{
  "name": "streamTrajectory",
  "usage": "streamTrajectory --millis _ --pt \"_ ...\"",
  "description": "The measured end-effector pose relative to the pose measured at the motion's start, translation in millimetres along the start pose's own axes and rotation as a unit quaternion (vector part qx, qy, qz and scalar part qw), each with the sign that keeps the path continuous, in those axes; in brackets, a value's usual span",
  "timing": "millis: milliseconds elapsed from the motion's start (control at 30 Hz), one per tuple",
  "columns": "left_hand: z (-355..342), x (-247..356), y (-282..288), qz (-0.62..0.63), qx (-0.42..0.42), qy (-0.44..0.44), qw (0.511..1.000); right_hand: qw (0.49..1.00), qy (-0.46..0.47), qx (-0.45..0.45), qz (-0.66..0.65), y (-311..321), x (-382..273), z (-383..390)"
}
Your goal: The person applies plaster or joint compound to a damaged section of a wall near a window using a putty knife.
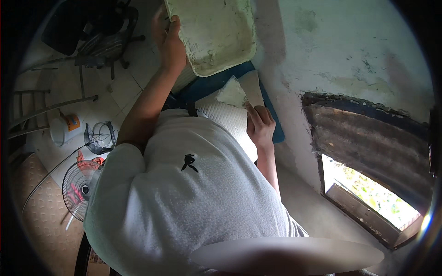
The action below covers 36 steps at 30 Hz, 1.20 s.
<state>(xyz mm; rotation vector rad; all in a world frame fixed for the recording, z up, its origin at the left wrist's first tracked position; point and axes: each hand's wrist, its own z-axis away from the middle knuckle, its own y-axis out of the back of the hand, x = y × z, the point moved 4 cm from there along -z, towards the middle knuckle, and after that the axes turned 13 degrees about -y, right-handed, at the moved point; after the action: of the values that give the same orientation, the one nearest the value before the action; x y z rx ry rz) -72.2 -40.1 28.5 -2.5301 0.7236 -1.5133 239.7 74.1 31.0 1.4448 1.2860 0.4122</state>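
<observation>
My left hand (173, 43) grips the left rim of a shallow, pale rectangular tray (216, 39). Its thumb lies over the edge, and smears coat the tray's inside. Lower and to the right, my right hand (261, 124) is closed on the handle end of a putty knife (231, 93). The knife's broad triangular blade looks coated in white and points up and left, below the tray and apart from it. Beneath the knife lies a white textured cloth or mat (230, 120), beside a dark blue surface (207, 87).
A patchy wall (331, 50) runs along the right, with a low opening (368, 188) in a dark frame. On the left floor stand a fan (83, 188), a white bucket (64, 129), a metal rack (50, 110) and a dark chair (108, 34).
</observation>
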Motion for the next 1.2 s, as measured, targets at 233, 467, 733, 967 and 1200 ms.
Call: streamTrajectory --millis 233,467,733,967,1200 --pt "7 8 -8 0.074 0.000 0.006 0.997 0.984 -0.100 0.069 -0.133 27 19 -34" --pt "10 8 -13 0.066 -0.058 -0.125 0.988 0.994 -0.099 0.000 -0.051 15 -4 -61" --pt "15 16 -7 0.037 -0.064 -0.101 0.992 0.976 -0.152 -0.105 -0.112 7 -55 -70" --pt "9 12 -7 0.047 -0.039 -0.132 0.989 0.959 -0.184 -0.097 -0.190 -2 -62 -75" --pt "9 10 1 -0.033 -0.027 -0.158 0.987 0.976 -0.105 -0.116 -0.154 -9 -72 -71"
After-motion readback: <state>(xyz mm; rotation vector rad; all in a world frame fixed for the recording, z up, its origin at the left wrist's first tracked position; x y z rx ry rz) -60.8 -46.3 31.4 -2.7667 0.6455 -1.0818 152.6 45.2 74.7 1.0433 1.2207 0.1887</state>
